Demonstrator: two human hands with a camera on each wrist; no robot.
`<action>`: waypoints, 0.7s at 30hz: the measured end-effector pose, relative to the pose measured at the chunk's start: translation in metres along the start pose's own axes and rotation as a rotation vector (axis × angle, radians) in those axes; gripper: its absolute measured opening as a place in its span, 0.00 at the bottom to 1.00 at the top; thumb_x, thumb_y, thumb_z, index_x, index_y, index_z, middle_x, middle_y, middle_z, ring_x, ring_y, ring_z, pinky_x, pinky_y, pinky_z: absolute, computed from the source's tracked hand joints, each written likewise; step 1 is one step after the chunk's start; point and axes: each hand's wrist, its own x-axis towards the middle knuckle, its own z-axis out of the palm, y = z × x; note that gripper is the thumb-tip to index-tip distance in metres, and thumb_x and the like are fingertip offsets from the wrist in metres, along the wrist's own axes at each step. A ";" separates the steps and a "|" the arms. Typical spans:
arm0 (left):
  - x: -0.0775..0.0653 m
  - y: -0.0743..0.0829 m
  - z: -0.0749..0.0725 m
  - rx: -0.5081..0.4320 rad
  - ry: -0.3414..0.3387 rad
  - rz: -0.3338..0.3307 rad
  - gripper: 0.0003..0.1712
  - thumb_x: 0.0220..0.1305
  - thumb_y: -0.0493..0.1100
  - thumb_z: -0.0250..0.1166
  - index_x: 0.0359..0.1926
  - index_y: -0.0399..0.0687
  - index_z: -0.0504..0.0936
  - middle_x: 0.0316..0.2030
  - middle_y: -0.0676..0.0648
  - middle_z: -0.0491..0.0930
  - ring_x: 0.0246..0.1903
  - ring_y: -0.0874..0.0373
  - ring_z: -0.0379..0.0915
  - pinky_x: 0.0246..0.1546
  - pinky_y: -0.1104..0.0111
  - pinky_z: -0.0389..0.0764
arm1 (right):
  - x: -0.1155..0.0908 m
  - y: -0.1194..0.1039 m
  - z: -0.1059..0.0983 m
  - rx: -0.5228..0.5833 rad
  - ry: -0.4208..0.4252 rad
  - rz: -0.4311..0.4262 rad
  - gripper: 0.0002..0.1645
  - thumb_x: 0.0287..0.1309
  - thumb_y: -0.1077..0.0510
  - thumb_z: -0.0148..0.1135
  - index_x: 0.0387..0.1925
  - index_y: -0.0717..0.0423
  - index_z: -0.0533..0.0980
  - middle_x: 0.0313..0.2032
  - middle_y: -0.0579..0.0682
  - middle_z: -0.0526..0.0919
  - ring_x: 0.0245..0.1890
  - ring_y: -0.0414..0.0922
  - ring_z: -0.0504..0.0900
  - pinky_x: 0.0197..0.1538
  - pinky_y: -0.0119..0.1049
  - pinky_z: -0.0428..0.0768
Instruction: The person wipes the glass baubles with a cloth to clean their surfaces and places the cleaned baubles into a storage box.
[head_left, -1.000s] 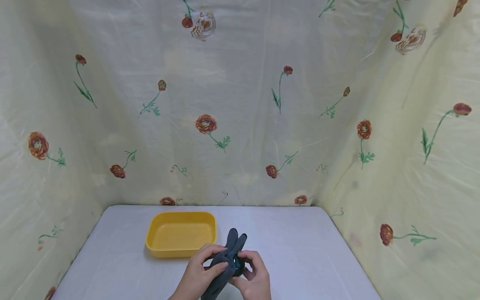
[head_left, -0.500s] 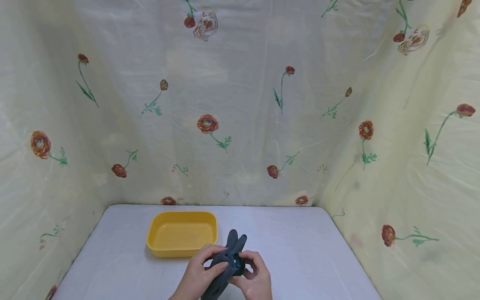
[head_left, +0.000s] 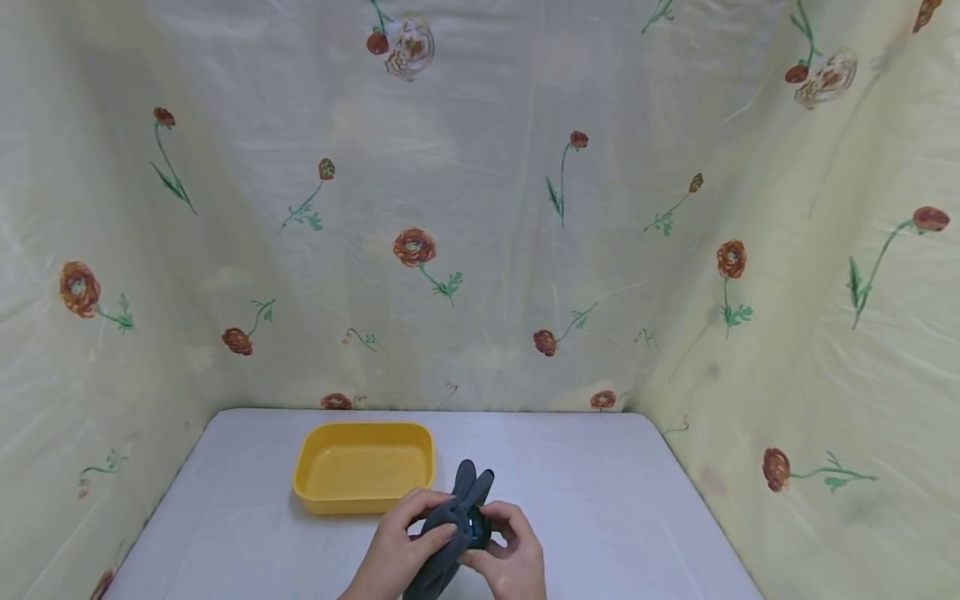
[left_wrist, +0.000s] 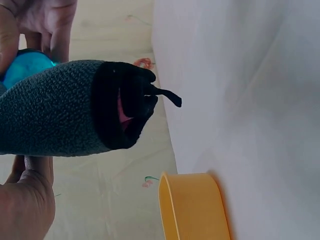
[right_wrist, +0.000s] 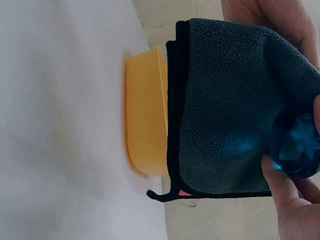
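Observation:
My left hand [head_left: 397, 537] holds a folded dark grey towel [head_left: 441, 552] with black edging, thumb on the near side and fingers on the far side. My right hand [head_left: 513, 552] grips a round, clear blue glass ball [head_left: 478, 529] between thumb and fingers, with the ball against the towel's right face. In the right wrist view, a pale flower-like shape shows inside the ball [right_wrist: 300, 142]. A thin black hanging loop [left_wrist: 167, 94] sticks out from the towel's edge in the left wrist view. Both things are held above the table.
A yellow rectangular tub [head_left: 363, 505] stands on the table beyond my left hand. White cloth covers the table [head_left: 600, 500]. Flower-printed curtains [head_left: 487, 192] enclose the back and both sides.
My right hand has shifted very slightly to the right with the glass ball, still against the towel. The left hand and the towel stay almost where they were.

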 end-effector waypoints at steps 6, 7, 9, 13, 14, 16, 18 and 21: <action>-0.001 -0.001 0.000 -0.002 -0.003 -0.001 0.22 0.61 0.57 0.69 0.54 0.59 0.81 0.51 0.50 0.79 0.53 0.52 0.72 0.58 0.52 0.78 | -0.001 0.002 -0.001 -0.017 0.001 0.001 0.36 0.37 0.64 0.81 0.52 0.60 0.74 0.50 0.59 0.77 0.48 0.50 0.80 0.48 0.36 0.86; -0.001 -0.001 0.000 -0.002 -0.005 0.002 0.22 0.61 0.57 0.69 0.55 0.59 0.81 0.51 0.50 0.79 0.53 0.53 0.72 0.58 0.52 0.78 | -0.001 0.002 -0.001 -0.019 0.003 -0.001 0.37 0.37 0.64 0.81 0.52 0.60 0.74 0.50 0.59 0.77 0.48 0.50 0.80 0.48 0.37 0.86; -0.001 -0.001 0.000 -0.001 -0.006 0.007 0.22 0.61 0.57 0.69 0.55 0.59 0.81 0.51 0.50 0.79 0.53 0.53 0.72 0.58 0.53 0.78 | 0.000 0.001 -0.002 -0.023 0.007 -0.001 0.37 0.37 0.64 0.81 0.52 0.60 0.74 0.50 0.59 0.78 0.48 0.50 0.80 0.48 0.37 0.86; -0.001 0.001 0.000 -0.004 -0.006 0.011 0.23 0.61 0.57 0.69 0.56 0.59 0.81 0.51 0.49 0.79 0.52 0.54 0.72 0.57 0.54 0.78 | 0.000 0.001 -0.002 -0.029 0.013 -0.005 0.37 0.37 0.62 0.81 0.52 0.59 0.74 0.50 0.59 0.78 0.48 0.50 0.79 0.48 0.37 0.86; -0.001 0.001 0.000 -0.004 -0.005 0.012 0.23 0.61 0.57 0.69 0.56 0.59 0.81 0.51 0.49 0.79 0.52 0.54 0.72 0.57 0.54 0.78 | 0.000 0.001 -0.002 -0.030 0.015 -0.009 0.37 0.37 0.62 0.81 0.52 0.59 0.74 0.50 0.59 0.78 0.48 0.50 0.80 0.48 0.37 0.86; 0.000 0.001 0.000 -0.004 -0.002 0.009 0.22 0.61 0.57 0.69 0.55 0.59 0.81 0.51 0.49 0.79 0.52 0.53 0.72 0.57 0.54 0.78 | -0.001 0.001 -0.003 -0.033 0.020 -0.018 0.36 0.37 0.61 0.82 0.51 0.60 0.75 0.49 0.59 0.78 0.47 0.50 0.80 0.47 0.37 0.86; 0.000 0.000 0.001 -0.002 0.000 0.006 0.22 0.61 0.57 0.69 0.55 0.59 0.81 0.50 0.50 0.79 0.52 0.53 0.72 0.57 0.53 0.78 | -0.001 0.002 -0.003 -0.034 0.022 -0.024 0.36 0.37 0.61 0.82 0.51 0.60 0.75 0.48 0.58 0.79 0.46 0.49 0.80 0.46 0.36 0.86; 0.000 0.000 0.001 -0.001 0.000 0.001 0.22 0.60 0.57 0.70 0.54 0.60 0.82 0.50 0.50 0.79 0.52 0.52 0.72 0.57 0.53 0.78 | -0.002 0.002 -0.004 -0.035 0.024 -0.024 0.36 0.37 0.60 0.82 0.51 0.60 0.75 0.47 0.58 0.80 0.44 0.48 0.82 0.46 0.35 0.86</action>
